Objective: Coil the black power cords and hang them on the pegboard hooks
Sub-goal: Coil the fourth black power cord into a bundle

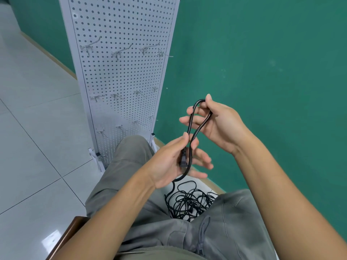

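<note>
The black cord is held up in the air between the two hands, in front of the seated person's knees and just to the right of the pegboard's foot. One long, narrow loop is formed. Its long axis runs nearly upright in the view, tilted a little to the right at the top, so the closed bend points up toward the green wall and the two strands come together at the bottom.

The bend at the top is hooked over the fingers of the right hand, with the thumb pressed on it; this hand seems to serve as a peg, so that the loop is kept open and stretched. The bottom is gripped by the left hand: the plug and the neighbouring strand are pinched together between thumb and fingers, probably so that the start of the coil is fixed while more turns are added.

From the left hand the rest of the cord falls down to a loose tangle of cords on the floor, between the legs. It is judged that the coiling is only begun, since only one turn is seen.

The white pegboard stands on the tiled floor to the left, near enough to be reached. Its metal hooks are set in rows and carry nothing.
</note>
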Available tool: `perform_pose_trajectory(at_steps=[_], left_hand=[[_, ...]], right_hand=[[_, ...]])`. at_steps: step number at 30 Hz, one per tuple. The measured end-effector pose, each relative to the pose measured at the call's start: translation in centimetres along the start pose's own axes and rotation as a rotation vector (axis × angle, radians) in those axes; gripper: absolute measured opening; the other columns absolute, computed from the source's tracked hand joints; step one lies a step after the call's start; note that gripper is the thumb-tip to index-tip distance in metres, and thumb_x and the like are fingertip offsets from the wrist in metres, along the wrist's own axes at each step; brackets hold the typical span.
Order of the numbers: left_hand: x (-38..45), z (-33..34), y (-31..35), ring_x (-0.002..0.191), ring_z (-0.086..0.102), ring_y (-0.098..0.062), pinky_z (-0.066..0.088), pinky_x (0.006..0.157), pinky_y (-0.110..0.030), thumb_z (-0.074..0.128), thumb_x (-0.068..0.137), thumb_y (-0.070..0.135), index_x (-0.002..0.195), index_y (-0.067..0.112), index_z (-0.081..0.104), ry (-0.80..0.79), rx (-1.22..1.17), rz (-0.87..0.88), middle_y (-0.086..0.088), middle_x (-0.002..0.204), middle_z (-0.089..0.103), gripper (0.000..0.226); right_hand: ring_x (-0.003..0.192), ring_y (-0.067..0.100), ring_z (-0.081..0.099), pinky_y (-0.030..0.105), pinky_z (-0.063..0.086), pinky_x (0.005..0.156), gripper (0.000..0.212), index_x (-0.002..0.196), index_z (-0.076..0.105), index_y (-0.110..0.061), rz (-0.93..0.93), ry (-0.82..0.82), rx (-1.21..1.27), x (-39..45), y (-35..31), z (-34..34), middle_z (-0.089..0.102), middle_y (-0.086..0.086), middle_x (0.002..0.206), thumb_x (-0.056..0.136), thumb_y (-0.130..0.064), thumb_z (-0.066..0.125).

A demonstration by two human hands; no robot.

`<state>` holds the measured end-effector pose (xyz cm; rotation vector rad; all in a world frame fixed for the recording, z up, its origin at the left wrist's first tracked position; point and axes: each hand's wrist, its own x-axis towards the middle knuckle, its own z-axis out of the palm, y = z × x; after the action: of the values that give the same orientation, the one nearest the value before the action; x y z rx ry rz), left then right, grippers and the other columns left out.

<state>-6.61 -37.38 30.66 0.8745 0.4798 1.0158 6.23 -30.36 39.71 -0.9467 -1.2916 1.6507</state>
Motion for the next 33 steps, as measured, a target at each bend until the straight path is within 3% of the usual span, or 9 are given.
perform_pose_trajectory(at_steps=[2,5,12,16,20,24,28,31,33], left_hand=[[-0.2,-0.4,0.2,0.052,0.049,-0.015,0.05,0.05,-0.025,0.033,0.106,0.048,0.089,0.021,0.042,0.011,-0.017,-0.033,0.001,0.065,0.046,0.033],[-0.1,-1.2,0.4,0.046,0.019,-0.005,0.021,0.039,-0.015,0.034,0.109,0.045,0.086,0.023,0.042,0.058,-0.067,-0.008,0.006,0.064,0.022,0.033],[-0.2,-3.0,1.8,0.045,0.021,-0.006,0.019,0.042,-0.019,0.029,0.112,0.042,0.084,0.022,0.041,0.243,-0.051,0.174,0.007,0.061,0.024,0.036],[-0.4,-4.0,2.9,0.045,0.024,-0.006,0.024,0.044,-0.019,0.031,0.112,0.041,0.082,0.02,0.038,0.314,-0.143,0.247,0.008,0.058,0.025,0.037],[-1.0,-4.6,4.1,0.046,0.024,-0.006,0.028,0.044,-0.018,0.03,0.113,0.038,0.08,0.02,0.038,0.397,-0.114,0.274,0.009,0.056,0.026,0.038],[-1.5,-5.7,5.2,0.043,0.022,-0.003,0.02,0.039,-0.016,0.032,0.113,0.039,0.078,0.022,0.038,0.452,-0.11,0.281,0.01,0.055,0.026,0.039],[-1.8,-6.8,5.8,0.046,0.02,-0.006,0.02,0.04,-0.018,0.034,0.113,0.039,0.079,0.022,0.038,0.533,0.009,0.229,0.008,0.059,0.024,0.038],[-1.5,-6.8,5.1,0.049,0.019,-0.009,0.02,0.042,-0.02,0.033,0.113,0.033,0.079,0.022,0.036,0.578,0.22,0.14,0.007,0.06,0.024,0.036],[-1.1,-6.6,4.3,0.05,0.018,-0.011,0.02,0.043,-0.021,0.031,0.113,0.033,0.078,0.022,0.035,0.577,0.343,0.078,0.006,0.06,0.024,0.036]], right_hand=[[0.099,0.041,0.073,0.047,0.057,0.096,0.029,0.089,0.046,-0.014,-0.014,-0.022,-0.005,0.2,0.4,-0.3,0.076,0.019,0.099,0.11,-0.031,0.037],[0.116,0.037,0.068,0.044,0.053,0.104,0.028,0.103,0.051,-0.012,-0.007,-0.062,0.014,0.2,1.3,-0.4,0.07,0.022,0.122,0.11,-0.035,0.036],[0.109,0.033,0.067,0.047,0.05,0.105,0.066,0.139,0.051,-0.004,0.11,-0.178,-0.043,-1.4,8.0,0.5,0.069,0.019,0.123,0.106,-0.055,0.026],[0.101,0.012,0.071,0.034,0.049,0.102,0.071,0.119,0.067,-0.017,0.163,-0.198,-0.242,-2.1,11.4,2.1,0.077,-0.003,0.102,0.098,-0.064,0.019],[0.106,0.01,0.07,0.025,0.046,0.104,0.062,0.094,0.074,-0.022,0.122,-0.241,-0.532,-2.3,13.5,2.0,0.078,-0.001,0.102,0.105,-0.056,0.024],[0.081,0.011,0.06,0.039,0.049,0.086,0.03,0.085,0.065,-0.02,0.008,-0.234,-0.778,-2.2,15.1,0.0,0.065,0.002,0.081,0.103,-0.042,0.055],[0.063,0.006,0.05,0.034,0.047,0.07,0.025,0.071,0.064,-0.022,-0.032,-0.046,-0.816,-2.4,14.3,-1.8,0.056,-0.011,0.063,0.096,-0.026,0.069],[0.058,0.009,0.049,0.043,0.054,0.066,0.023,0.07,0.068,-0.022,-0.068,0.11,-0.815,-2.3,12.8,-2.6,0.055,-0.011,0.059,0.091,-0.031,0.075],[0.054,0.009,0.041,0.033,0.045,0.056,0.029,0.068,0.067,-0.018,-0.135,0.224,-0.847,-2.4,11.5,-2.8,0.047,-0.011,0.055,0.086,-0.037,0.08]])
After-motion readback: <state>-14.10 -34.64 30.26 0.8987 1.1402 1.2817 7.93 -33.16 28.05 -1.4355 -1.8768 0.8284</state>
